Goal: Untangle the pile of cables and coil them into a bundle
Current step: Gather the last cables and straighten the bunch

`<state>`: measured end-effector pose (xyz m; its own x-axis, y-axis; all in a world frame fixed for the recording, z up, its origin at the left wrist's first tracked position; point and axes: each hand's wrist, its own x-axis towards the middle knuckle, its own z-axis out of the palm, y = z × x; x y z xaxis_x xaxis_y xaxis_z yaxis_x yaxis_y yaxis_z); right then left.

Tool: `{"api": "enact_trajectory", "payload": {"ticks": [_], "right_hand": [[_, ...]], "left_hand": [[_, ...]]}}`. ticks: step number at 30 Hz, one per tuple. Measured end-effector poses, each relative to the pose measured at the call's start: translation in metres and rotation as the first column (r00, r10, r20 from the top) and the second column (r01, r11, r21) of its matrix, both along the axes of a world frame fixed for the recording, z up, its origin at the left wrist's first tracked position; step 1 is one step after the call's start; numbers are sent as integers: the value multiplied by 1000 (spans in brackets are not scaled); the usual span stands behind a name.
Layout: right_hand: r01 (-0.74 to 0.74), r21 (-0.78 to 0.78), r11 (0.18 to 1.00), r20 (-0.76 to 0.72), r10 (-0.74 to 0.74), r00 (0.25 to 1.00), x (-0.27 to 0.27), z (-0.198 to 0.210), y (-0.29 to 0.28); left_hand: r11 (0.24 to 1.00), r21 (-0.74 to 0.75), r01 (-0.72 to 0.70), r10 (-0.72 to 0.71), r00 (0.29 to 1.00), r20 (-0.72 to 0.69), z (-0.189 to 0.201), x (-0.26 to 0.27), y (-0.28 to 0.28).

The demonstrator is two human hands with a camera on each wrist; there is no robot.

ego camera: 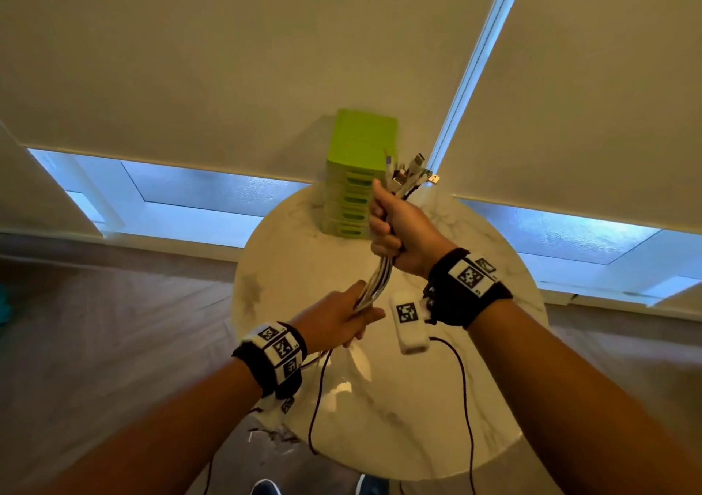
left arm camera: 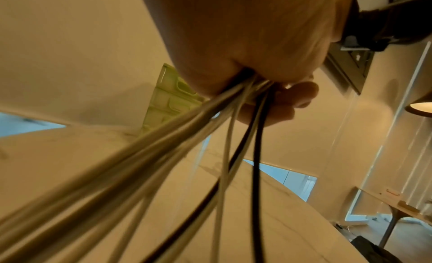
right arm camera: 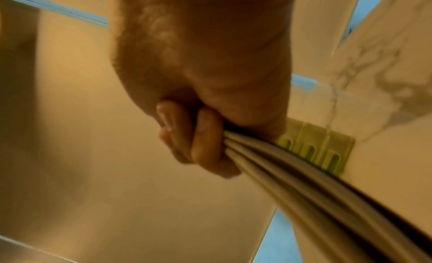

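Note:
A bundle of several white and black cables runs taut between my two hands above the round marble table. My right hand grips the bundle in a fist near its upper end, where the USB plugs fan out above my thumb. My left hand grips the same bundle lower down, and the rest of the cables trail out under my wrist. The left wrist view shows the cables spreading out of my right fist. In the right wrist view my fingers curl round the cables.
A green stack of small drawers stands at the table's far edge, just behind my right hand. Dark wires from the wrist cameras hang over the table. Closed window blinds fill the background, and wood floor lies to the left.

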<state>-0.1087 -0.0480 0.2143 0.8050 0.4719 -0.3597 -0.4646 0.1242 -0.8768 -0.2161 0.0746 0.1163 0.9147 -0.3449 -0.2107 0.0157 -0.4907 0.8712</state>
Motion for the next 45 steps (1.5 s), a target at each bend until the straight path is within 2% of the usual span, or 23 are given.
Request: {"api": "enact_trajectory", "payload": {"ticks": [3, 5, 7, 9, 12, 15, 19, 25, 27, 30, 32, 37, 41, 45], "right_hand": [[-205, -194, 959, -37, 202, 979, 18, 1, -32], [-271, -348, 897, -45, 272, 961, 32, 0, -55], [-299, -485, 822, -47, 317, 947, 43, -5, -77], [-335, -594, 731, -51, 382, 923, 49, -14, -92], [-374, -694, 615, -22, 500, 866, 52, -32, -99], [-433, -635, 639, 10, 568, 823, 59, -51, -95], [-547, -470, 692, -16, 613, 790, 53, -65, -86], [-541, -205, 816, 27, 557, 830, 37, -74, -80], [-527, -212, 823, 56, 548, 835, 36, -74, -81], [-498, -288, 818, 102, 543, 834, 38, -73, -83], [-471, -295, 831, 115, 521, 846, 37, -73, -85], [-479, -277, 833, 125, 525, 842, 27, -76, -85], [-479, -410, 776, 140, 573, 808, 24, -59, -77], [-378, -505, 776, 149, 510, 847, 13, -52, -55]], "left_hand": [[997, 65, 47, -42, 997, -70, -20, 4, -3], [987, 115, 111, -98, 988, -119, -34, 4, 1], [989, 117, 94, -71, 980, -185, -38, 6, 6], [992, 117, 45, -17, 972, -234, -33, 17, 4], [958, 277, 76, -24, 982, -185, -8, 43, -5], [924, 383, 19, 15, 996, -85, 17, 68, -7], [883, 462, -90, 106, 994, -9, 42, 88, -14], [844, 493, -213, 178, 977, 116, 58, 100, -26], [845, 504, -180, 153, 984, 96, 60, 101, -27], [829, 558, -38, 66, 997, -31, 57, 101, -29], [815, 579, 9, 40, 997, -72, 57, 104, -29], [847, 527, 63, -56, 998, -29, 65, 113, -24], [884, 462, 74, -81, 997, -4, 72, 120, -8], [909, 413, 57, -97, 992, 77, 77, 122, 6]]}}
